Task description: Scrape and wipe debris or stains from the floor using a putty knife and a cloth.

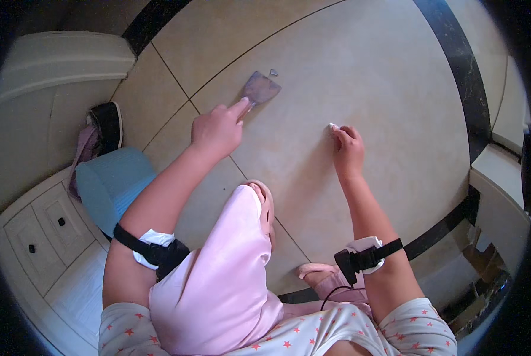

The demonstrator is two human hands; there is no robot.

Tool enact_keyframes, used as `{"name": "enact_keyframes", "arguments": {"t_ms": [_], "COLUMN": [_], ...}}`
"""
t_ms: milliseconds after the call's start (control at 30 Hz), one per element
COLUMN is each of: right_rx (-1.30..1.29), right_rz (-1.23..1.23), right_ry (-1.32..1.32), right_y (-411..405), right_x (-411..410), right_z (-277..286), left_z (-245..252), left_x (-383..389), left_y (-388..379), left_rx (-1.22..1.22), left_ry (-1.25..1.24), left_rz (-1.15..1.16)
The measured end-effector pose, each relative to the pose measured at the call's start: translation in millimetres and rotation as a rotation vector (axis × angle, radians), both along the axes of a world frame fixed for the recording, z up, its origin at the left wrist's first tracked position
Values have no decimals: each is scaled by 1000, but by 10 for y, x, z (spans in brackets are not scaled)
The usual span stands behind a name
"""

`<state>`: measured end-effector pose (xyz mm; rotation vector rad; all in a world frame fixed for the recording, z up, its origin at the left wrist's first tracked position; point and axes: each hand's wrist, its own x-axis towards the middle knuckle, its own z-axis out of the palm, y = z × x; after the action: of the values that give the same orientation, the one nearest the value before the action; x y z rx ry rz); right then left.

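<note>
My left hand (218, 131) grips the handle of a metal scraper (261, 88), its index finger stretched along the tool toward the wide blade. The blade lies flat on or just above the beige tiled floor (407, 111); I cannot tell which. Just beyond the blade's edge sits a small clear fragment (273, 72). Farther right, my right hand (350, 149) pinches a small crumpled white piece (333, 126), perhaps tissue, close to the floor. Most of that piece is hidden by the fingers.
A blue cylindrical stool or bin (114, 182) stands at my left beside a white cabinet (47, 240) with dark knobs. Behind it rests a dark shoe (106, 127). A black border strip (463, 75) crosses the floor at right, near white furniture (501, 173).
</note>
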<state>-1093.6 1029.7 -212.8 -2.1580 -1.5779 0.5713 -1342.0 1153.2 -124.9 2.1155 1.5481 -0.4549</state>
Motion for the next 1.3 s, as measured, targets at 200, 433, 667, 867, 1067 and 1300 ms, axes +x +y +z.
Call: {"name": "enact_keyframes", "arguments": {"t_ms": [200, 433, 667, 867, 1067, 1300], "right_rx": [-61, -18, 20, 31, -4, 9], "right_rz": [-10, -8, 13, 2, -11, 7], "right_ry": [18, 70, 70, 71, 78, 79], "right_y": [-22, -11, -31, -4, -42, -48], "right_x": [22, -42, -50, -55, -54, -3], "right_z": [-36, -6, -37, 8, -55, -74], "left_z": [172, 99, 139, 169, 3, 157], "left_x": [137, 101, -18, 54, -158, 25], "left_y": [94, 33, -131, 3, -159, -25], "left_rx": [-98, -107, -56, -73, 84, 18], "left_ry": [67, 36, 48, 44, -45, 15], "left_rz": [23, 96, 54, 91, 50, 67]}}
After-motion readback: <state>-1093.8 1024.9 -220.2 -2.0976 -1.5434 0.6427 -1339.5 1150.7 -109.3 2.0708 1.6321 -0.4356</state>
